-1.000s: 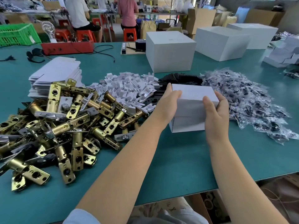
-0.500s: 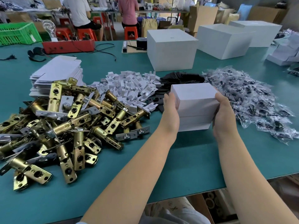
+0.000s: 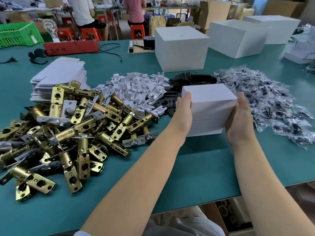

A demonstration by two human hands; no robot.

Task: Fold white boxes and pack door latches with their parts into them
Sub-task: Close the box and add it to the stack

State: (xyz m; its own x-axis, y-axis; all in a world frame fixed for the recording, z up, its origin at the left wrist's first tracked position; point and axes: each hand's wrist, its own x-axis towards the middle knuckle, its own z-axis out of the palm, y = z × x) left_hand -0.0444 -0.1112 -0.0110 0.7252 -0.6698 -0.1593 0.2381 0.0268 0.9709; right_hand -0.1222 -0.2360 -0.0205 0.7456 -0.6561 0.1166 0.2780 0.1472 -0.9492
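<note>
I hold a stack of small closed white boxes (image 3: 210, 106) between my hands, just above the green table (image 3: 196, 167). My left hand (image 3: 183, 111) presses flat against the stack's left side, fingers straight. My right hand (image 3: 239, 120) cups the right side, its fingers hidden behind the stack. A pile of brass door latches (image 3: 68, 132) lies to the left. Flat white box blanks (image 3: 59, 74) are stacked behind the latches. Beside them are small white folded inserts (image 3: 136, 89), black plates (image 3: 192, 78) and clear bags of screws (image 3: 269, 103).
Three large white cartons (image 3: 180, 50) stand at the back of the table. A red tray (image 3: 71, 46) with cables and a green crate (image 3: 18, 34) sit far left. People sit on red stools beyond the table. The table's front edge runs near my elbows.
My left hand came off the top of the stack and now lies against its left side. The stack has been squared up and shifted slightly right and away from me.
</note>
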